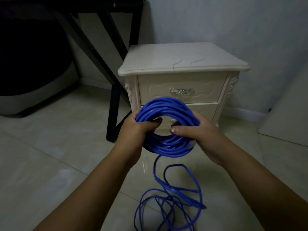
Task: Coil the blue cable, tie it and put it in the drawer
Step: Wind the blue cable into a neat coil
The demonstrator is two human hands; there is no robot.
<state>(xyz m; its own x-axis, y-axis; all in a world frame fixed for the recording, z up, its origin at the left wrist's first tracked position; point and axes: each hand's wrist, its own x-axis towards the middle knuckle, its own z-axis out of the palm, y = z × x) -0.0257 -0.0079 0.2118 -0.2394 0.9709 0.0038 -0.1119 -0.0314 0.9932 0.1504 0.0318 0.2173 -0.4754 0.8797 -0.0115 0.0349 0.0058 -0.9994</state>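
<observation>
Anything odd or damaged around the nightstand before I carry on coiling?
Two wavy, crack-like lines cross the cream nightstand's glossy top near its front edge. Below the coil, the blue cable's loose tail lies tangled on the tiled floor.

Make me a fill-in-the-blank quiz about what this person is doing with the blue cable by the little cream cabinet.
1. The left hand and right hand grip a round coil of plastic-coated cable coloured ____.
2. The cable's uncoiled tail lies loose on the pale tiled ____.
3. The top drawer of the cream bedside cabinet, with its silver metal handle, is ____.
Missing words: blue; floor; closed.
</observation>
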